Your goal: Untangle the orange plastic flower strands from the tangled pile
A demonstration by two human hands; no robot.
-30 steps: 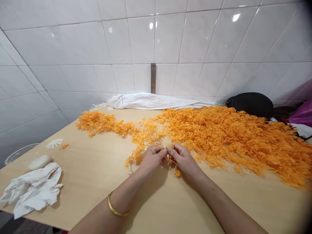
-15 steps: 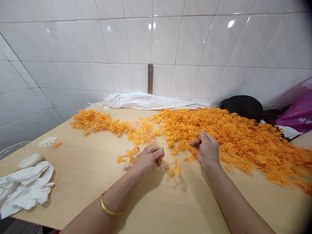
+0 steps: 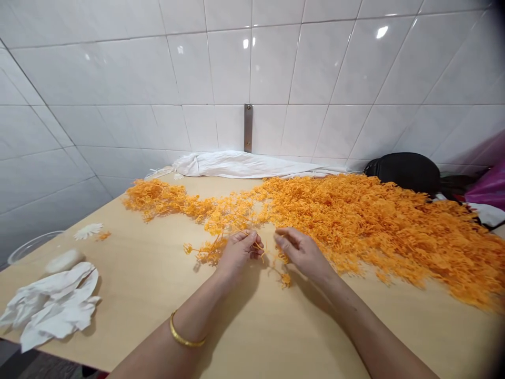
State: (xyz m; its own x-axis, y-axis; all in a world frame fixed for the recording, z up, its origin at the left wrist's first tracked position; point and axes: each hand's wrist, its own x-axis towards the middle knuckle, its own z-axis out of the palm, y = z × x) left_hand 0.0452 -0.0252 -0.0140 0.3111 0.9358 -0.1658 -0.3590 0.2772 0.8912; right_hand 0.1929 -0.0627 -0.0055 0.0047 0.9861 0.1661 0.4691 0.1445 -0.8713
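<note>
My left hand (image 3: 241, 251) is closed in a pinch round the thin stem of an orange plastic sprig (image 3: 215, 247). Branches of the sprig trail to the left, and a small end piece (image 3: 285, 280) hangs to the right of the fingers. Just right of it, my right hand (image 3: 305, 258) has its thumb and fingers drawn together beside the loose orange tips; what lies between them is hidden. A large heap of orange plastic sprigs (image 3: 394, 226) spreads to the right, joined by a thinner band to a smaller clump (image 3: 153, 199) at the left.
White crumpled cloth (image 3: 59, 300) and a pale rounded object (image 3: 65, 260) lie at the table's left edge, near a white petalled piece (image 3: 89, 230). Along the tiled wall runs a rolled white cloth (image 3: 244, 164). A black case (image 3: 404, 171) and purple bag (image 3: 489, 187) stand back right.
My right hand has come left and nearer from over the heap to beside my left hand. My left hand keeps its pinch on the sprig. The view has shifted slightly.
</note>
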